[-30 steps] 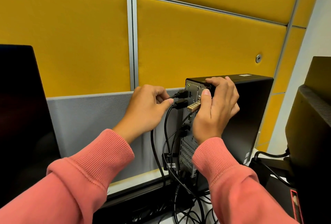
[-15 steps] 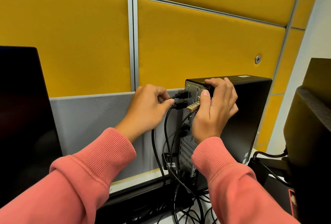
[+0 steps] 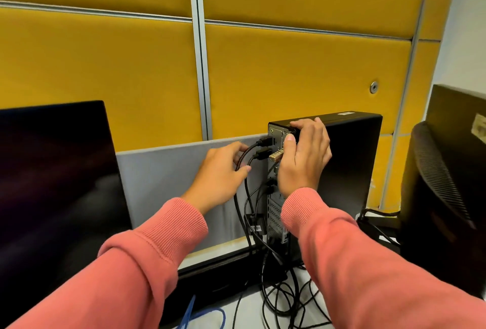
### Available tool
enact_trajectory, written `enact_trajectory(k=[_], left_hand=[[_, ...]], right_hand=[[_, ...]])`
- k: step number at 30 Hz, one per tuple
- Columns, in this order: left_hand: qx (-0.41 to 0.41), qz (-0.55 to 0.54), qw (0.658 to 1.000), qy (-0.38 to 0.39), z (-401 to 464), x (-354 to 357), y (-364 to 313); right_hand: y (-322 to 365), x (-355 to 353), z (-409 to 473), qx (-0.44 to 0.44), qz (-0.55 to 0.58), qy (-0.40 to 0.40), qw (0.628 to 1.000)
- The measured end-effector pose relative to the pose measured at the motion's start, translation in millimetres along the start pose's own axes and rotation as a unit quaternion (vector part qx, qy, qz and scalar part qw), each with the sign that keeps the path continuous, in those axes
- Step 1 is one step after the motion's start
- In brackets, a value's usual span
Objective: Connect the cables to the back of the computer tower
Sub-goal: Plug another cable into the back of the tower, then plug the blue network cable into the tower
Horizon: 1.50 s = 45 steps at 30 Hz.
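Note:
The black computer tower (image 3: 347, 160) stands upright with its rear panel (image 3: 274, 210) facing me. Two black cable plugs, the upper plug (image 3: 266, 141) and the lower plug (image 3: 263, 154), sit in ports near the top of the panel. A beige connector (image 3: 276, 155) lies just below them. My left hand (image 3: 221, 173) is a little left of the plugs with its fingers apart; the two cables run down across its fingertips. My right hand (image 3: 305, 155) grips the tower's top rear corner, fingers over the top and thumb on the panel.
A dark monitor (image 3: 52, 184) stands at the left and the back of another monitor (image 3: 447, 186) at the right. A grey partition (image 3: 168, 170) and yellow wall panels are behind. Black cables (image 3: 284, 299) tangle on the desk, with a blue cable (image 3: 210, 315) beside them.
My left hand has let go of the lower plug and drawn back to the left, its fingers now apart. My right hand stays on the tower's corner. The view has pulled back.

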<state>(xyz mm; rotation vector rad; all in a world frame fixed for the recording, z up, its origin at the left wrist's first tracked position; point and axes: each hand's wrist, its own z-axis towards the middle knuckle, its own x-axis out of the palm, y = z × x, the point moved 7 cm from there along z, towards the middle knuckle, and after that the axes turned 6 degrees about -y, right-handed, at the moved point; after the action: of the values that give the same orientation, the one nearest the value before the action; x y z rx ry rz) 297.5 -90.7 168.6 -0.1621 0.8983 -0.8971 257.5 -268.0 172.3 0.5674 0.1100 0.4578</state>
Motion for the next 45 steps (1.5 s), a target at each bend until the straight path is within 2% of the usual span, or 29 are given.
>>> enact_trajectory(k=[5,10,14,20,23,26,30,37,41,45], left_hand=[[-0.031,-0.042,0.995,0.084,-38.3,-6.4,-5.8],[-0.048,-0.010,0.989,0.140,-81.8,-19.0,-3.3],[-0.059,0.024,0.987,0.148,-128.3,-28.6,10.7],[-0.058,0.048,0.984,0.158,-215.2,-25.7,43.5],[-0.062,0.011,0.990,0.127,-249.4,-26.9,55.5],[-0.101,-0.029,0.991,0.081,-280.8,-27.1,64.2],[-0.154,-0.047,0.981,0.111,-313.1,-10.9,65.2],[-0.140,0.002,0.984,0.115,-320.5,-7.1,64.3],[-0.127,0.026,0.980,0.149,-323.8,-5.4,62.1],[-0.108,0.080,0.980,0.143,-322.9,-5.3,63.1]], right_hand=[[5.0,-6.3,0.8,0.006,-0.034,0.065,0.997],[12.2,-19.3,-10.2,0.035,-0.077,0.143,0.986],[21.8,-42.0,-41.6,0.039,-0.052,0.158,0.985],[43.2,-62.4,-125.3,-0.005,0.071,0.257,0.964],[51.9,-69.1,-171.3,-0.027,0.091,0.328,0.940],[49.9,-68.3,-221.1,-0.040,0.072,0.435,0.897],[37.8,-73.2,-272.1,-0.029,0.033,0.532,0.846],[20.6,-82.9,-300.1,-0.039,-0.040,0.609,0.791],[21.1,-82.2,-302.2,-0.035,-0.038,0.620,0.783],[20.1,-70.8,-299.4,-0.014,-0.033,0.628,0.778]])
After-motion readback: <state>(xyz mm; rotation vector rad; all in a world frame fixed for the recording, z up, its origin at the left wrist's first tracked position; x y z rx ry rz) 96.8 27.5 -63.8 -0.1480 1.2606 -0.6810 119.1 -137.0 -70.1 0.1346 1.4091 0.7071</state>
